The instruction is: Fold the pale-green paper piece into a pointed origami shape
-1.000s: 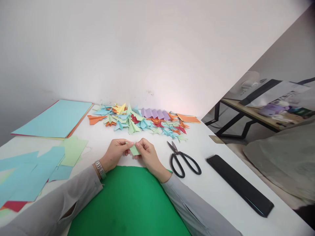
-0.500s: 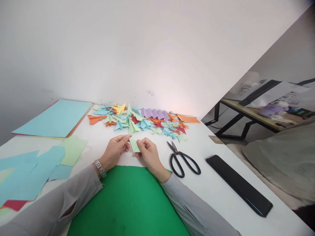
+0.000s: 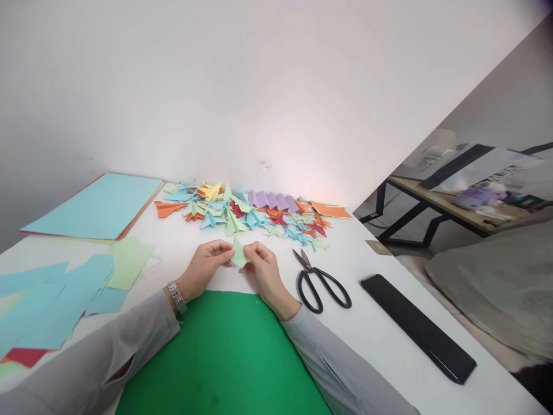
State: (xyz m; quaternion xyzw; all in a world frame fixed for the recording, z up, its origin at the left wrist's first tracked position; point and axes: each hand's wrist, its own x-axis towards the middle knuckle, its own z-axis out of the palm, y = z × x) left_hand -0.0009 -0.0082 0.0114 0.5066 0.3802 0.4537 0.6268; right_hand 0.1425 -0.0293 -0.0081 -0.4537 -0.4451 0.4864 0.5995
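Observation:
A small piece of pale green paper (image 3: 239, 253) is held up between my two hands, over the white table just beyond a green sheet (image 3: 220, 351). My left hand (image 3: 208, 265) pinches its left edge between thumb and fingers. On the other side my right hand (image 3: 263, 265) grips the right edge, thumb on the near face. A crease seems to run down the paper, and its top comes to a point. Fingertips behind it are partly hidden. Behind my hands lies a heap of folded paper planes (image 3: 234, 221) in several colours.
Black-handled scissors (image 3: 319, 282) lie right of my right hand, blades pointing away. Farther right is a long black bar (image 3: 421, 328). Large coloured sheets (image 3: 95, 204) are stacked at the back left, with loose paper pieces (image 3: 82, 294) in front. A purple pleated paper (image 3: 272, 200) sits by the wall.
My left thumb and fingers have closed on the paper's left edge. The paper has turned and now shows a pointed top instead of a flat rectangle.

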